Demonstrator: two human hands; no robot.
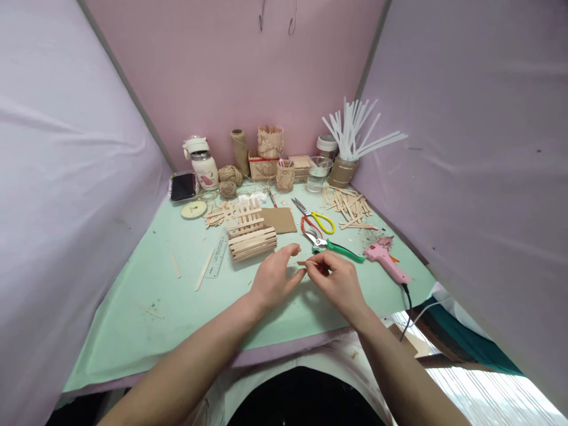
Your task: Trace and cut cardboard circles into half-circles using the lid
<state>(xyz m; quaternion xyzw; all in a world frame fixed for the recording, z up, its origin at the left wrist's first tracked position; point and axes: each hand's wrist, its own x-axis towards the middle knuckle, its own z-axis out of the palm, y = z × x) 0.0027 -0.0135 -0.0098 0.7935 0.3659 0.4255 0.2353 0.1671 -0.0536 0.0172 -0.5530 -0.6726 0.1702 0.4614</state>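
A green table (133, 284) carries a slatted crate (252, 244), with a ruler (217, 258) just left of it. Shears (344, 250), scissors (313, 215), a glue gun (388, 262) and piled sticks (350, 207) lie to the right; a bottle (205, 171) stands behind.

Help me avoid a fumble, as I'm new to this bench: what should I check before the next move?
1. Small wooden piece gripped: ok, pinched in the right hand's fingertips.
2. Left hand free: ok, open beside the piece; whether its thumb touches it, cannot tell.
3. Slatted stick piece within reach: ok, on the table just beyond the left hand.
4. Green-handled cutters well clear: not ok, they lie right beyond the right hand.
5. Pink glue gun hot: cannot tell; it lies on its side at the right.
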